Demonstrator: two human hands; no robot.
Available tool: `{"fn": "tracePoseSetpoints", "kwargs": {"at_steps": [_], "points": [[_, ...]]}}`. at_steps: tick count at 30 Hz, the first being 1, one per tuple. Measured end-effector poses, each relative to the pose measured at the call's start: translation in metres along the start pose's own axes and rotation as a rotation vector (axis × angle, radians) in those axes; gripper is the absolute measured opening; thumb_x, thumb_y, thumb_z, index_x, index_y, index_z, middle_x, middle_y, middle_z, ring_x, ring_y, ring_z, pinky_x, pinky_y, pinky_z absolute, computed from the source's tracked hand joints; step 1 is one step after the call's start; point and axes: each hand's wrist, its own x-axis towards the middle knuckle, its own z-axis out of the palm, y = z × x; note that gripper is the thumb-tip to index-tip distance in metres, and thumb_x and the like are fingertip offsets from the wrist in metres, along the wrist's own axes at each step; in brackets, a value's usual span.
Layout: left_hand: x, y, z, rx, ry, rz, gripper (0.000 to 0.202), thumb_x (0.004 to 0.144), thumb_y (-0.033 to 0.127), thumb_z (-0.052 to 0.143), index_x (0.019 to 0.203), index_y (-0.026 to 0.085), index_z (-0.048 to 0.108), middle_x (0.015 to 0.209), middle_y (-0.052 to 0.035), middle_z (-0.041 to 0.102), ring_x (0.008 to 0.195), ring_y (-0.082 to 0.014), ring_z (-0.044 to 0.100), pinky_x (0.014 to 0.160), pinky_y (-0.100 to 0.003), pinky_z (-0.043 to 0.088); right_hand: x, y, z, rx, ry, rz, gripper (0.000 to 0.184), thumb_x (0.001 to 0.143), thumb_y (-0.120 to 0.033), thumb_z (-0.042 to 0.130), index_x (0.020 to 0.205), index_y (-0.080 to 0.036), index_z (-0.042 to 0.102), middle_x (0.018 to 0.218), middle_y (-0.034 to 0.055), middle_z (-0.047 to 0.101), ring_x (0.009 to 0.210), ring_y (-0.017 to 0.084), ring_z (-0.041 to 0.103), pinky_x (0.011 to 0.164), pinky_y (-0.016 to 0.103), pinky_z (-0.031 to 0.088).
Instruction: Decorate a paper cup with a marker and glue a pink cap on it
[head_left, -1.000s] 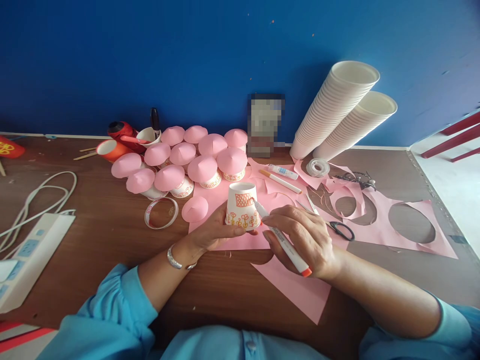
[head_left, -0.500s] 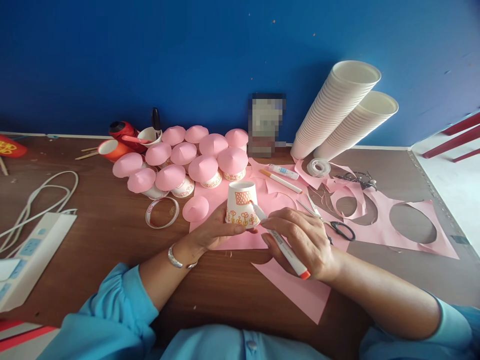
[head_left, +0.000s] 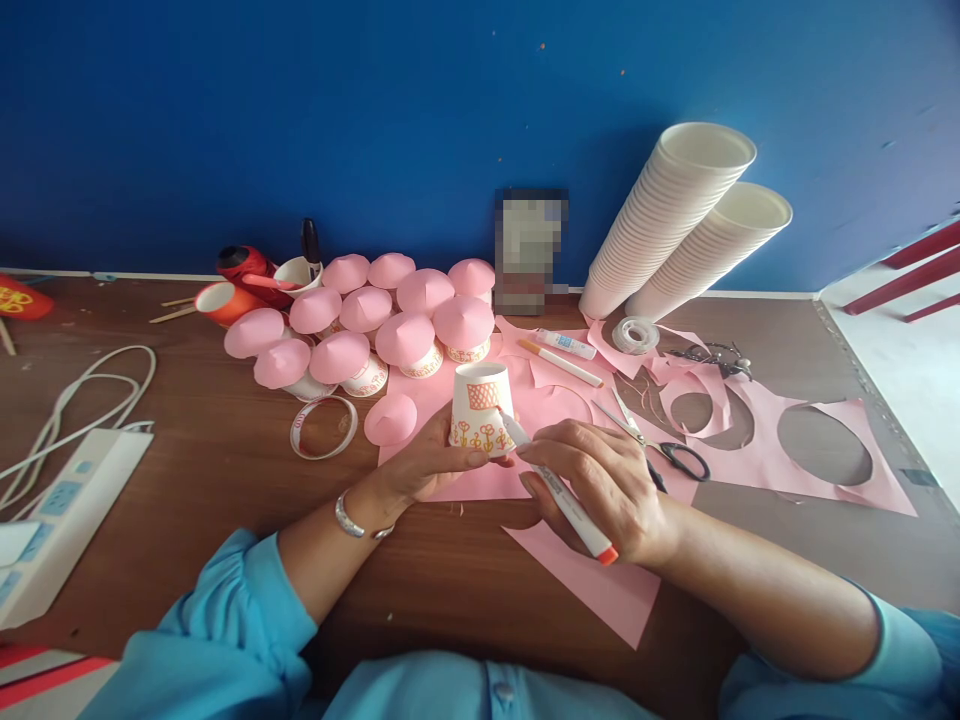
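Observation:
My left hand (head_left: 427,460) is closed round the lower part of a white paper cup (head_left: 466,408), which stands upside down in its grip. On the cup are a red criss-cross window and a row of red and yellow flowers. My right hand (head_left: 604,480) pinches a white marker pen (head_left: 568,502) with an orange-red end, its tip at the lower right of the drawn window. Beyond my left hand stand several decorated cups capped with pink paper cones (head_left: 406,338). One loose pink cone (head_left: 391,419) lies nearer.
Two tall stacks of white paper cups (head_left: 675,200) lean at the blue wall. Scissors (head_left: 679,460), clear tape (head_left: 634,336), a glue tube (head_left: 565,344), another marker (head_left: 561,362) and cut pink paper (head_left: 757,450) lie rightward. Leftward are a tape roll (head_left: 325,428) and a power strip (head_left: 79,520).
The marker tip has shifted slightly along the window's lower right side. Both hands keep their hold, and the rest stays in place apart from a slight camera shift.

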Motion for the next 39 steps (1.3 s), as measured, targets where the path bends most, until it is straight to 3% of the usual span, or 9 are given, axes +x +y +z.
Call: {"fn": "tracePoseSetpoints", "kwargs": {"at_steps": [9,23,31,39], "points": [[-0.002,-0.0009,-0.004,0.003,-0.058,0.001,0.047,0.079,0.029,0.082,0.122,0.019,0.067,0.111,-0.011,0.073,0.104,-0.028,0.069,0.09,-0.045,0.06,-0.0001,0.0066,-0.0032,-0.066,0.034,0.04,0.027,0.091,-0.007,0.061,0.117,-0.015,0.058,0.085,0.0062,0.068,0.074,0.017,0.067,0.059,0.029,0.057],[-0.0014,-0.0024,-0.0068,0.047,-0.114,0.009,0.048,0.082,0.031,0.08,0.127,0.02,0.066,0.114,-0.0089,0.073,0.109,-0.0287,0.068,0.089,-0.04,0.06,-0.0032,0.0079,-0.0027,-0.038,0.031,0.046,0.026,0.092,-0.01,0.061,0.118,-0.014,0.059,0.087,0.007,0.07,0.074,0.018,0.068,0.06,0.03,0.057],[-0.0023,-0.0052,-0.0086,0.047,-0.102,0.007,0.054,0.081,0.033,0.08,0.131,0.02,0.063,0.119,-0.0121,0.071,0.11,-0.0293,0.068,0.089,-0.042,0.06,-0.0018,0.0072,-0.0021,-0.042,0.033,0.044,0.023,0.092,-0.009,0.061,0.115,-0.013,0.059,0.086,0.0071,0.069,0.072,0.018,0.067,0.059,0.03,0.056],[-0.0022,-0.0043,-0.0056,0.011,-0.071,0.014,0.042,0.08,0.03,0.081,0.119,0.019,0.07,0.108,-0.0072,0.073,0.1,-0.024,0.068,0.088,-0.038,0.06,0.0015,0.0047,-0.0023,-0.027,0.028,0.032,0.032,0.091,-0.008,0.06,0.122,-0.014,0.056,0.084,0.0063,0.069,0.072,0.018,0.068,0.059,0.029,0.057]]}}
